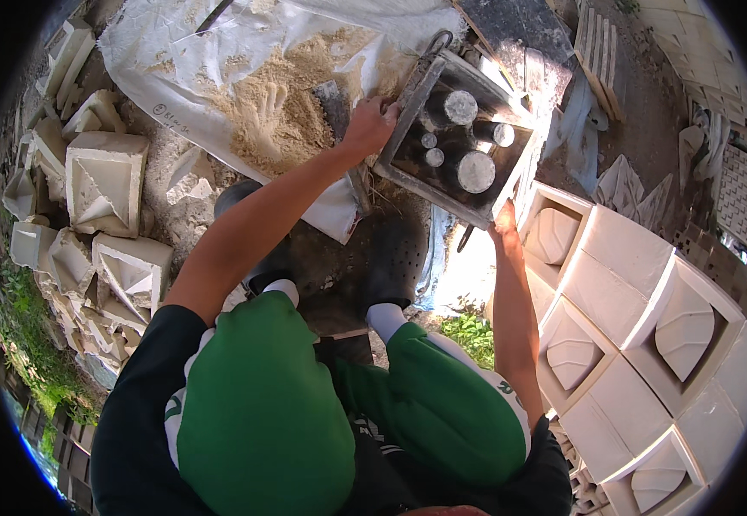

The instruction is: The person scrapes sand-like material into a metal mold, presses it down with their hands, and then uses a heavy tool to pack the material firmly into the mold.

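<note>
A dark square metal mould frame [416,182] is tilted between my two hands, right of the sand. Inside it stand several round cylinders, large and small, with pale dusty tops, among them a large cylinder [476,172]. A bent metal loop handle [439,40] sticks out at its far corner. My left hand [372,126] is closed round the frame's left side. At the near right corner my right hand [503,222] grips the frame, its fingers partly hidden beneath. Whether the frame rests on anything underneath cannot be seen.
Loose sand [275,103] lies on a white sheet [193,77] at the far left. Broken pale cast blocks [107,176] are heaped at left. Stacked cream blocks with moulded recesses [623,284] stand close to my right forearm. Wooden slats [599,60] lie at the far right.
</note>
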Motion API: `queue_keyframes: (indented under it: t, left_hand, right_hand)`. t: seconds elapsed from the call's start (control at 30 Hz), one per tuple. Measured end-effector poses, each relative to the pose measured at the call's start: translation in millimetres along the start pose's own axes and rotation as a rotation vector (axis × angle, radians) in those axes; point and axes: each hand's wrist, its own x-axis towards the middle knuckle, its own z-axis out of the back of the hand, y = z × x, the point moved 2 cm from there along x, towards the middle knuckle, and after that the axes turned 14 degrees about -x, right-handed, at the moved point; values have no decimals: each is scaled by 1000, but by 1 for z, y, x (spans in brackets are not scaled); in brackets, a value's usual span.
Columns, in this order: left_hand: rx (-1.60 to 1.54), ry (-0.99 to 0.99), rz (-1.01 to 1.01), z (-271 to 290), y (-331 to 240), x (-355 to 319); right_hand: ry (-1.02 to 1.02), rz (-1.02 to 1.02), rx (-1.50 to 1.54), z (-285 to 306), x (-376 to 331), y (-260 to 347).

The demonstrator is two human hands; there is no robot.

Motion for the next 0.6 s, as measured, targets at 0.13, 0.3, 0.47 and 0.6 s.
queue_keyframes:
  t: [0.13, 0.3, 0.47, 0.6]
  left_hand:
    - [-6, 75, -72, 2, -2, 4]
    - [153, 30, 90, 1, 6, 10]
    - [207, 31, 137, 6, 4, 13]
    - [216, -81, 124, 8, 11, 12]
  right_hand:
    - [-165, 270, -567, 27, 37, -34]
    - [-113, 26, -602, 3, 41, -1]
    - [-8, -1, -102, -28, 23, 24]
    - [-101, -220, 10, -70, 8, 58]
